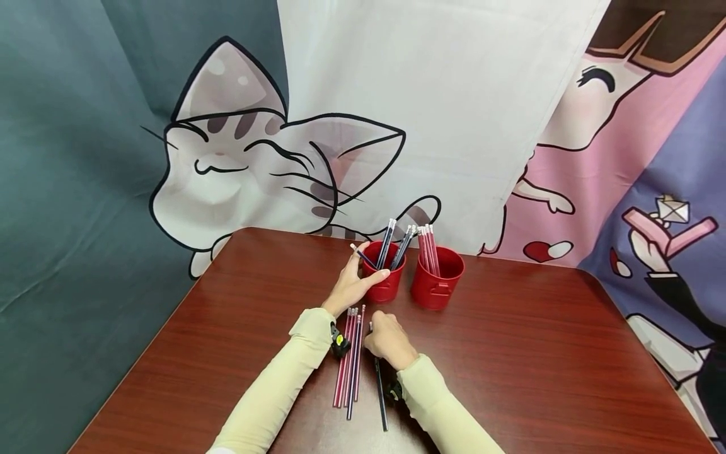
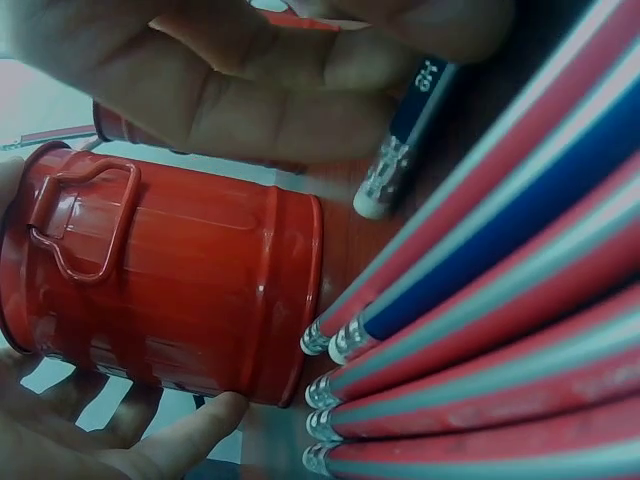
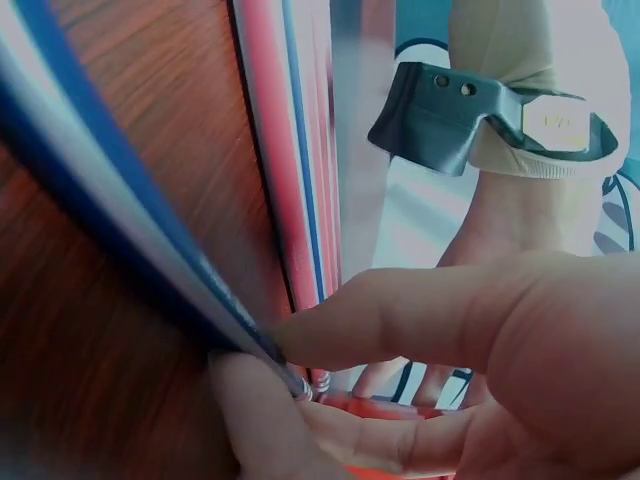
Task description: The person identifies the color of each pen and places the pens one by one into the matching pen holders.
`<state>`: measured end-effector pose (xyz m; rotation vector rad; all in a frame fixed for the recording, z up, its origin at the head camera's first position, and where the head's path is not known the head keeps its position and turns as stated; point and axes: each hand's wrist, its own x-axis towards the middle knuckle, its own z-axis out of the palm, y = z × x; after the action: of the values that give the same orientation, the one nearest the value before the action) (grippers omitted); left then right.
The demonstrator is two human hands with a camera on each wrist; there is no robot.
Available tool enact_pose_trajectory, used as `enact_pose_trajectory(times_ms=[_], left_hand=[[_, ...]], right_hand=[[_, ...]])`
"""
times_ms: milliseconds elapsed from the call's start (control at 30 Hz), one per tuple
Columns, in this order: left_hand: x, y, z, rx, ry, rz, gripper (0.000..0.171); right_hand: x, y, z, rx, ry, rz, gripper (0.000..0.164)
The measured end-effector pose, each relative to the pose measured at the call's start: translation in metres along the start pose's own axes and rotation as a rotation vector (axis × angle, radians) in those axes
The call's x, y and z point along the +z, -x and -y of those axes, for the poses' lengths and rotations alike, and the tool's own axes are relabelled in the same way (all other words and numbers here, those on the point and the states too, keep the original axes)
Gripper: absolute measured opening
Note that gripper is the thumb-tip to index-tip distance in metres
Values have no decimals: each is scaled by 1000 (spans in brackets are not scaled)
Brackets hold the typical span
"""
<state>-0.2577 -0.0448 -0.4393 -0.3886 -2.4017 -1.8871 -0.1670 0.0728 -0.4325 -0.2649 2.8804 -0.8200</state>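
My left hand (image 1: 347, 289) holds the left red bucket (image 1: 387, 291), thumb on the near side and fingers around its left. Several dark blue pencils (image 1: 386, 244) stand in that bucket, one leaning left over the rim. Just in front, my right hand (image 1: 390, 340) pinches a dark blue pencil (image 1: 381, 397) near its eraser end; the pencil (image 3: 140, 200) lies along the table. Left of it, several pink pencils (image 1: 341, 378) and at least one blue pencil (image 2: 500, 240) lie side by side, eraser ends toward the buckets.
To the right stands a second red bucket (image 1: 433, 295) with several pink pencils (image 1: 430, 249) upright in it. The brown table (image 1: 539, 353) ends at the back against a printed cloth (image 1: 454, 126) with cartoon figures.
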Motion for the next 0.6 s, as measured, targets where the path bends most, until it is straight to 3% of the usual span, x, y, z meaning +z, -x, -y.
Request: enact_pose_trajectory(times_ms=[267, 400, 600], left_hand=[[1, 1, 2, 13, -21, -20, 71], [0, 1, 2, 15, -13, -5, 71], [-1, 1, 2, 20, -3, 1, 74]], right_hand=[[-14, -3, -7, 85, -100, 31, 15], [-27, -3, -10, 122, -306, 32, 7], [-35, -7, -17, 196, -680, 59, 24]])
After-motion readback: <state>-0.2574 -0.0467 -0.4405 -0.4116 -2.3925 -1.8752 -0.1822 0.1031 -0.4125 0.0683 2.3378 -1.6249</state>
